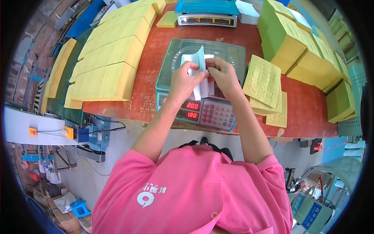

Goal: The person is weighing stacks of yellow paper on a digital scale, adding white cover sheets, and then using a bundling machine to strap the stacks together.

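Observation:
Over a digital weighing scale (167,62), several folded sheets of white and pale blue paper (199,57) stand between my hands. My left hand (183,82) is closed, thumb and fingers pinching the sheets from the left. On the other side my right hand (224,77) is closed too, its fingertips pinching the paper's right edge close to my left thumb. Red digits glow on the scale's front panel, beside a keypad (219,115). To the right of my right hand lies a loose stack of yellow embossed paper sheets (261,80).
Blocks of stacked yellow paper (103,84) line the table's left side, and tall yellow stacks (286,43) its right. A second scale (206,15) stands at the back, a small yellow stack (167,19) next to it. The red tabletop (150,84) ends just before my body.

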Motion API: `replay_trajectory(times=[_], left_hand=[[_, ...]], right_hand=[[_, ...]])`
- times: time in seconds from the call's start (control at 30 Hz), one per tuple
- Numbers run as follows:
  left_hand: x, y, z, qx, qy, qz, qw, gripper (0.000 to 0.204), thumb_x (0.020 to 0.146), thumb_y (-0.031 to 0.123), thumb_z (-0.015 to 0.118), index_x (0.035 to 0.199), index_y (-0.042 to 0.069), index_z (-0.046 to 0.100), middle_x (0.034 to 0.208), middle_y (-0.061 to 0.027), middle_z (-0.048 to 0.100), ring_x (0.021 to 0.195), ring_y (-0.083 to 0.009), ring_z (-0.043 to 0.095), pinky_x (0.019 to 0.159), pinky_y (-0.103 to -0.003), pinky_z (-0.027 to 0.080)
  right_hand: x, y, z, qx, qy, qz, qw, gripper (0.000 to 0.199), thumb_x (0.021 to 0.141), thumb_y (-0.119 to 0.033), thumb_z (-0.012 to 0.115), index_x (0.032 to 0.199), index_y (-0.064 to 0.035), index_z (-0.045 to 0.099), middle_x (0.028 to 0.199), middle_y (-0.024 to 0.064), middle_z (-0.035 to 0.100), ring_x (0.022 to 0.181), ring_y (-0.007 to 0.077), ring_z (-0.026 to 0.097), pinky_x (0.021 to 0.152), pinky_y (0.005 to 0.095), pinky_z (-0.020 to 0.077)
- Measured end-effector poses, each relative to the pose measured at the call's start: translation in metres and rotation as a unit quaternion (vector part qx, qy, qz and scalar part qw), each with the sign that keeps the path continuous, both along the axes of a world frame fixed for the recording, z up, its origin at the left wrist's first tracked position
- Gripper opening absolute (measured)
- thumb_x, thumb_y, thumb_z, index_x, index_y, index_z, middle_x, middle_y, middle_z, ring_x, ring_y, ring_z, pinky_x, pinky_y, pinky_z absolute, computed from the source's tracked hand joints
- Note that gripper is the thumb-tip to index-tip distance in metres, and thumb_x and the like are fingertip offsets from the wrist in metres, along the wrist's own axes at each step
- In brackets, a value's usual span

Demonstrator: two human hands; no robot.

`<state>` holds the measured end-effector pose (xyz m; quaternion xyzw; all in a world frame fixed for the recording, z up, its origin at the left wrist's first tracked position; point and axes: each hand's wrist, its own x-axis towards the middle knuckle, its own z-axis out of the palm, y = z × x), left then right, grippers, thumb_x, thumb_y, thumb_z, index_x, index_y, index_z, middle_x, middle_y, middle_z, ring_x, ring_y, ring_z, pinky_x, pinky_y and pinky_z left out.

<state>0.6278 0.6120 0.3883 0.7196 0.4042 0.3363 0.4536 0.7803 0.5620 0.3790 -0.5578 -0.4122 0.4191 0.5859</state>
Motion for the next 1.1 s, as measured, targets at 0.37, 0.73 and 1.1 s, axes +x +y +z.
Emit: replay_trajectory(times=[0.37, 0.73, 1.1], left_hand=[[-0.001, 0.001, -0.006, -0.028, -0.017, -0.017, 0.999, 0.036, 0.079, 0.022, 0.079, 0.101, 0.002, 0.058, 0.090, -0.0060, 0.063, 0.078, -0.0105, 0.061, 0.064, -0.026, 0.050], [0.001, 0.002, -0.010, -0.006, -0.023, 0.008, 1.000, 0.040, 0.074, 0.030, 0.080, 0.095, 0.003, 0.058, 0.085, -0.0119, 0.067, 0.076, -0.0166, 0.064, 0.068, -0.032, 0.050], [-0.005, -0.001, 0.001, -0.097, -0.044, -0.024, 0.994, 0.024, 0.085, 0.020, 0.071, 0.102, 0.006, 0.059, 0.084, -0.0012, 0.058, 0.073, -0.0067, 0.053, 0.064, -0.023, 0.044]], right_hand=[[0.003, -0.002, 0.002, -0.001, 0.044, 0.002, 0.999, 0.027, 0.088, -0.011, 0.063, 0.110, 0.0054, 0.066, 0.085, 0.0079, 0.067, 0.069, 0.0117, 0.060, 0.063, 0.0261, 0.0495], [0.006, -0.001, 0.007, -0.009, 0.067, 0.038, 0.997, 0.027, 0.088, -0.010, 0.064, 0.113, 0.0009, 0.067, 0.091, 0.0074, 0.068, 0.078, 0.0117, 0.062, 0.068, 0.0258, 0.0515], [0.007, -0.003, 0.006, -0.012, 0.087, 0.046, 0.995, 0.026, 0.088, -0.011, 0.065, 0.112, -0.0007, 0.068, 0.091, 0.0064, 0.067, 0.076, 0.0112, 0.060, 0.066, 0.0256, 0.0507]])
